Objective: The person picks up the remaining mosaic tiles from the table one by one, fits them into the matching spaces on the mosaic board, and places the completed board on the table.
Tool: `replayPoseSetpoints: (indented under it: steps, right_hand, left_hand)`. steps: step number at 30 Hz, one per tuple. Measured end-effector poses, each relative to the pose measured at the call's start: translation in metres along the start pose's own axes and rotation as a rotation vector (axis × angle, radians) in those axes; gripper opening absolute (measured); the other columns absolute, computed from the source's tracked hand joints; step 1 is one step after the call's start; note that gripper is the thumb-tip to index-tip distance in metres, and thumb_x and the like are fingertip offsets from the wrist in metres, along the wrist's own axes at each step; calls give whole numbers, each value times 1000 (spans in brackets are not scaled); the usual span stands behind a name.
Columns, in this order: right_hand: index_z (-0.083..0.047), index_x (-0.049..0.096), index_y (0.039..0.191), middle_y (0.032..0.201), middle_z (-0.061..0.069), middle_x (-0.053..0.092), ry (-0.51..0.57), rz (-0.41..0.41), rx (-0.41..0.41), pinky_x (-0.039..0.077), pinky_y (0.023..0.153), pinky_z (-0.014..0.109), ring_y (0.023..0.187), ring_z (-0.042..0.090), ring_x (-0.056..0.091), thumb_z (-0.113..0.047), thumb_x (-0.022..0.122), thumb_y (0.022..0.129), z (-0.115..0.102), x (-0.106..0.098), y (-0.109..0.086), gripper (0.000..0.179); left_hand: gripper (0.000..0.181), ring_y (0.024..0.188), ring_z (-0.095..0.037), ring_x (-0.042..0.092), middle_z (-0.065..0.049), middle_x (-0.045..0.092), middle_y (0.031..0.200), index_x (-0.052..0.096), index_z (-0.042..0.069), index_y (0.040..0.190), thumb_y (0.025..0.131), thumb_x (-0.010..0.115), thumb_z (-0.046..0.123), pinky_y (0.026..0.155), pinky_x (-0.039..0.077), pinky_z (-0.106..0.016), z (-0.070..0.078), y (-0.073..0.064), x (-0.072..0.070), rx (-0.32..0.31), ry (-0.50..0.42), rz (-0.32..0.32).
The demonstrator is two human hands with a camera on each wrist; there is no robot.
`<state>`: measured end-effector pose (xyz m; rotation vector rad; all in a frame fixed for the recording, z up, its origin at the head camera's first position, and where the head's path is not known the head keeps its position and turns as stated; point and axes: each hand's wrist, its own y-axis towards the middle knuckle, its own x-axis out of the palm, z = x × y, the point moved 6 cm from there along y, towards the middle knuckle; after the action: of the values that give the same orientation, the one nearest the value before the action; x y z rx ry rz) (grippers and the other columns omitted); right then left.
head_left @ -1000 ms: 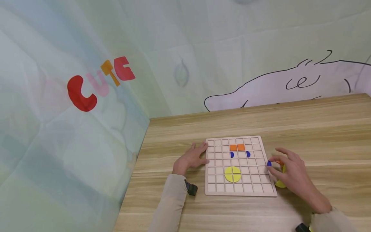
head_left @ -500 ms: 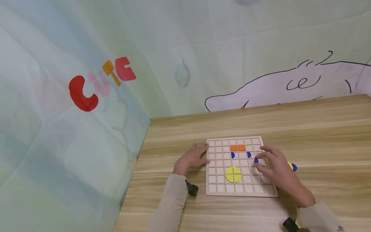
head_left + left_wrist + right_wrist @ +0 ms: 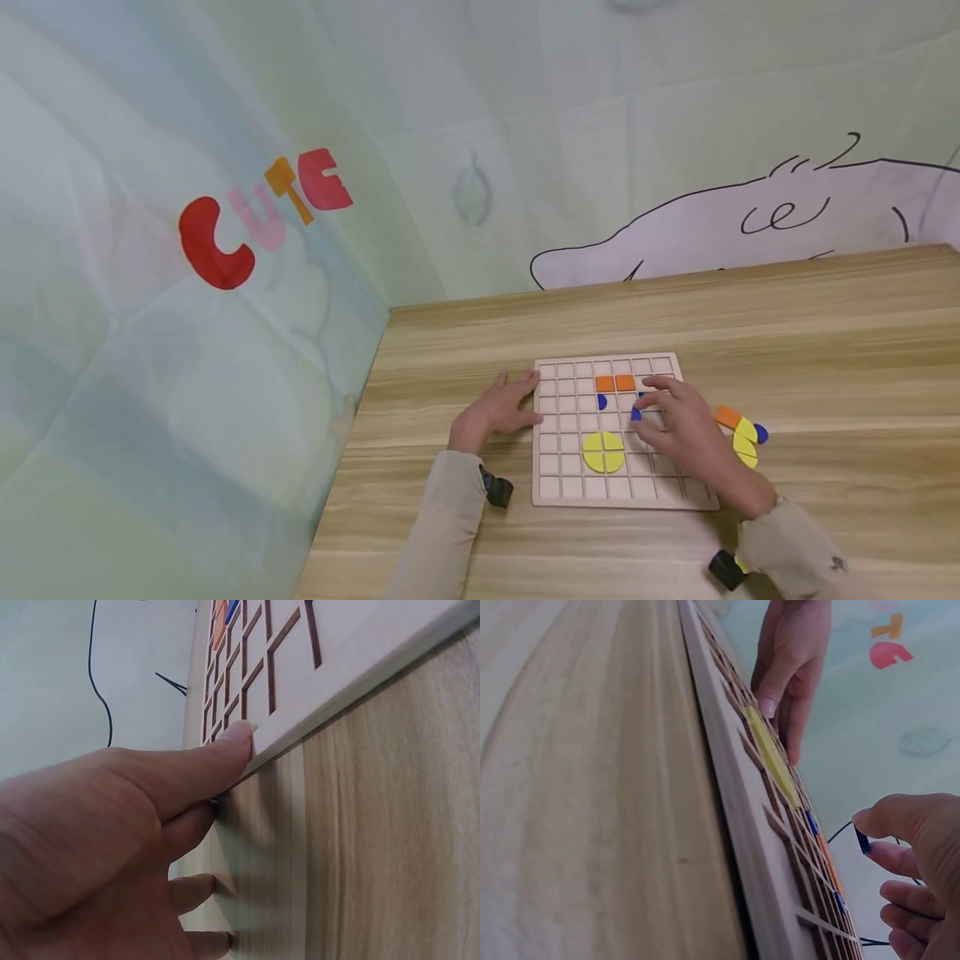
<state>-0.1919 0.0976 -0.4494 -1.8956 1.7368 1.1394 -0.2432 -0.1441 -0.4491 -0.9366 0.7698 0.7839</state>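
My right hand [image 3: 686, 429] pinches a small blue half-round tile [image 3: 636, 414] between thumb and index finger, over the right half of the pale wooden grid board [image 3: 558, 487]. In the right wrist view the blue tile [image 3: 862, 840] shows edge-on at the fingertips, raised above the board. At the board's left edge my left hand [image 3: 491, 411] rests with fingers spread; in the left wrist view its thumb [image 3: 214, 754] presses on the rim. Set in the board are two orange square tiles [image 3: 615, 383], a blue half-round tile [image 3: 602, 402] and a yellow circle [image 3: 603, 452] of quarter tiles. Another blue tile is mostly hidden by my right hand.
Right of the board, on the wooden table [image 3: 450, 333], lie loose tiles: an orange one [image 3: 727, 417], yellow quarters [image 3: 745, 450] and a blue half-round [image 3: 761, 433]. A printed cloth backdrop [image 3: 480, 125] rises behind and to the left of the table.
My right hand has carried the blue tile leftward from beside the board's right edge to over its cells, uncovering the loose tiles. The left hand has stayed in place.
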Motion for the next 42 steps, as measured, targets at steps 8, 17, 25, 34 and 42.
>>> replayPoseSetpoints:
  steps: [8, 17, 25, 34, 42]
  right_hand:
    - [-8, 71, 88, 130, 20, 56, -61, -35, -69, 37, 101, 59, 122, 41, 47, -19, 77, 77, -4, 14, 4, 16]
    - [-10, 70, 88, 127, 18, 58, -107, -58, -118, 36, 101, 57, 121, 39, 48, -19, 77, 78, -11, 21, 11, 15]
    - [-10, 72, 89, 129, 17, 56, -119, -86, -109, 35, 101, 58, 122, 37, 46, -21, 77, 79, -15, 29, 17, 16]
    - [-10, 72, 89, 127, 16, 57, -142, -67, -153, 37, 99, 58, 120, 37, 48, -20, 79, 79, -20, 33, 19, 16]
    - [-10, 72, 92, 127, 15, 57, -161, -82, -139, 37, 99, 58, 120, 37, 48, -21, 77, 81, -21, 31, 19, 17]
  left_hand:
    - [73, 147, -38, 0, 2, 11, 161, 19, 18, 154, 95, 58, 34, 118, 10, -55, 0, 0, 0, 0, 5, -6]
    - [73, 148, -36, -1, 4, 9, 161, 18, 20, 154, 95, 58, 35, 119, 9, -54, -2, 1, 1, -7, -2, -6]
    - [73, 148, -35, -1, 3, 10, 161, 19, 19, 154, 95, 58, 35, 119, 9, -54, -2, 0, 1, -11, -10, -6]
    - [73, 148, -36, 0, 4, 10, 161, 19, 20, 154, 95, 58, 36, 119, 11, -53, -3, 1, 2, -6, 1, 0]
    - [73, 148, -35, 0, 6, 10, 161, 18, 21, 154, 95, 58, 37, 119, 11, -53, -4, 3, 3, -10, 10, 4]
